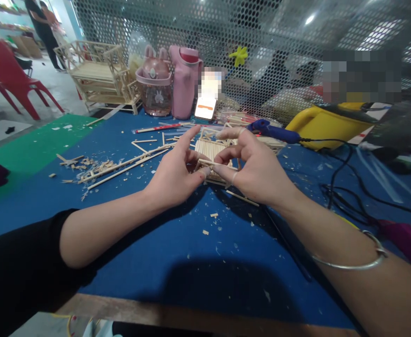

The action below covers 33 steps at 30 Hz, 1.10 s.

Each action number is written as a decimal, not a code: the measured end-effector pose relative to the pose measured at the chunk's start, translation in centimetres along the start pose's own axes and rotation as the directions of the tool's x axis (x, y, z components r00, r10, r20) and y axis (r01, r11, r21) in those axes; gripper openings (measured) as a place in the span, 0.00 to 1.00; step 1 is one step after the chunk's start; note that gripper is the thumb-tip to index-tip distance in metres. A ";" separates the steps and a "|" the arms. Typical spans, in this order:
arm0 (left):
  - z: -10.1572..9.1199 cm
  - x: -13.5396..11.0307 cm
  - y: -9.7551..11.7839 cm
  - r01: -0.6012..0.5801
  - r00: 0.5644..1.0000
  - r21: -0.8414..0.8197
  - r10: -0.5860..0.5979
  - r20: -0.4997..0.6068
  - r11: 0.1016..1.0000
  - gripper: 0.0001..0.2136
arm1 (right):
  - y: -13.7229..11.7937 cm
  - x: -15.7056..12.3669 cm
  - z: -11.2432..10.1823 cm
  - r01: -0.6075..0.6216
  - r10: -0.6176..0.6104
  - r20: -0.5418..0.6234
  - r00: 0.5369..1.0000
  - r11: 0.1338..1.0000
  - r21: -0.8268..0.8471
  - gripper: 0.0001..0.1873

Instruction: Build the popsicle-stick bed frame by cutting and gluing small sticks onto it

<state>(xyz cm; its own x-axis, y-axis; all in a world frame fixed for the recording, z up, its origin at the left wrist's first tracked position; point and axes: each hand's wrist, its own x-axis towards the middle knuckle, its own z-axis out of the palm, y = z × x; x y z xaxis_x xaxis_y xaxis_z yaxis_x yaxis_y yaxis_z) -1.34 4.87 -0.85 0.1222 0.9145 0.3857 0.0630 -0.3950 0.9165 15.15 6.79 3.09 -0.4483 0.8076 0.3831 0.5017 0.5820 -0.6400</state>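
Observation:
A small model built of thin wooden sticks (207,149) rests on the blue tabletop, its slatted panel showing between my hands. My left hand (172,171) pinches the near edge of it, where a short stick lies across the front. From the other side my right hand (257,166) pinches the same edge between thumb and fingers. Pale wrappings cover several of my fingertips. Part of the model is hidden behind the fingers. Just beyond my right hand lies a blue glue gun (278,133) with a black cord.
Loose sticks (128,168) and scraps (96,169) lie to the left. Along the back stand a larger stick structure (100,75), a clear pink jug (158,93), a pink bottle (184,84) and a phone (207,100). At right are a yellow pitcher (326,125) and tangled cords (349,196).

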 end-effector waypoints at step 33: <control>0.0 -0.2 0.0 -0.002 0.999 -0.011 0.001 -0.052 1.000 0.34 | 0.1 -0.6 1.0 0.011 -0.015 -0.108 0.994 0.999 -0.043 0.19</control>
<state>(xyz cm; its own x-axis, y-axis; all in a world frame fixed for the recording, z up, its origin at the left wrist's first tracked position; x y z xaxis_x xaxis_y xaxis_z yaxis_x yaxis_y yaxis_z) -1.40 4.69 -0.92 0.0707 0.9174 0.3916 0.0517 -0.3955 0.9170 14.74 6.30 2.14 -0.3736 0.8041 0.4625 0.5282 0.5943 -0.6065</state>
